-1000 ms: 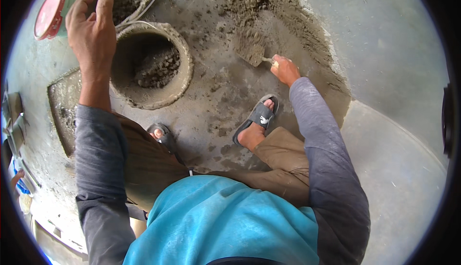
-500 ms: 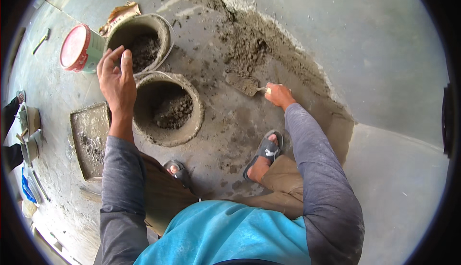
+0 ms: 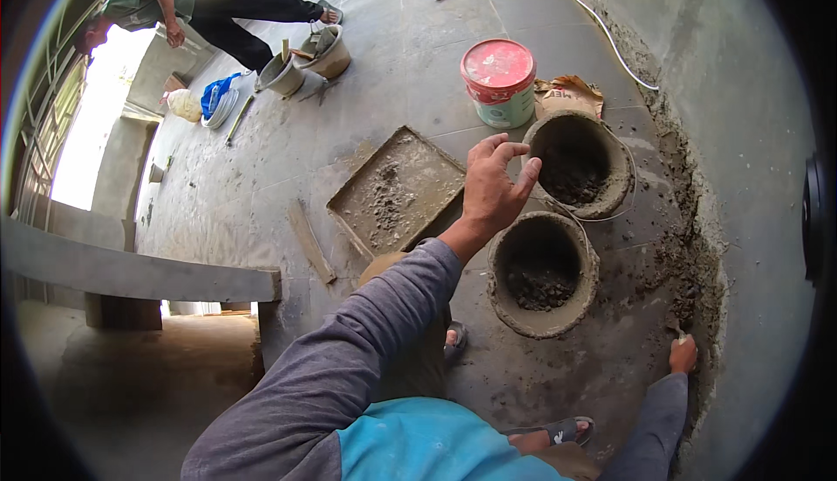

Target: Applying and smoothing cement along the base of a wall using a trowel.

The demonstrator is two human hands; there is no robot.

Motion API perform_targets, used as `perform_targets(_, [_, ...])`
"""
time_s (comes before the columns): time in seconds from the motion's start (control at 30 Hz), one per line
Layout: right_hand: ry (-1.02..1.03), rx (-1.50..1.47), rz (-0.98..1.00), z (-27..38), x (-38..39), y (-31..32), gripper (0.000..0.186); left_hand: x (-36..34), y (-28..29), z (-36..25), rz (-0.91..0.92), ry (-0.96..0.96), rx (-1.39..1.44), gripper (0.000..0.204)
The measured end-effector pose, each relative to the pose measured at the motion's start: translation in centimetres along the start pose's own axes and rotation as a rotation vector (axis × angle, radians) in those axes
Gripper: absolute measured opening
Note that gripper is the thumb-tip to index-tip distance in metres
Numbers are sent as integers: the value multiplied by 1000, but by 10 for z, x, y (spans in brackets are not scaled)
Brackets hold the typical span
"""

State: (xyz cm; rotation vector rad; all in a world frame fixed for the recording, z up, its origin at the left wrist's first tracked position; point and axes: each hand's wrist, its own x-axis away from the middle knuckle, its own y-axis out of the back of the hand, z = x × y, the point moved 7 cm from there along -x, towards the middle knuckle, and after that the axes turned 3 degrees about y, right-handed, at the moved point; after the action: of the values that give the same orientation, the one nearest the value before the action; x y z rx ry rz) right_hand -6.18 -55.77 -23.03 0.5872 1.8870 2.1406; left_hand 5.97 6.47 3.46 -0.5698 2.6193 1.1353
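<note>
Buckets point(image 3: 558, 317) shifted rightward in view | left hand point(image 3: 497, 185): grip spread; right hand point(image 3: 683, 355): grip around trowel point(image 3: 676, 328) | mortar strip point(image 3: 685, 282), right: rough, apparently unfinished; buckets part-filled.

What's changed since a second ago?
The head view swung left, bringing a co-worker in green further into sight. Nothing visibly grabbed or released. The right hand stays on a grey trowel, barely visible; the empty left hand stays raised; both round, mortar-crusted buckets stand unmoved.

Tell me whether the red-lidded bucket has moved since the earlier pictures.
No: the red-lidded bucket stands beside the farther open bucket and brown paper, as before; only the view has turned.
</note>
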Motion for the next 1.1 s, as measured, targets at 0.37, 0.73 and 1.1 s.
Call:
perform_targets(0.37, [-45,15,131,76,49,50,35,-14,-39,-11,31,57,275,28])
perform_targets(0.73, [322,14,159,216,99,156,31,-30,-46,-1,13,179,447,28])
perform_targets(1.1, [593,-24,157,317,155,164,37,-28,-68,12,314,290,319,40])
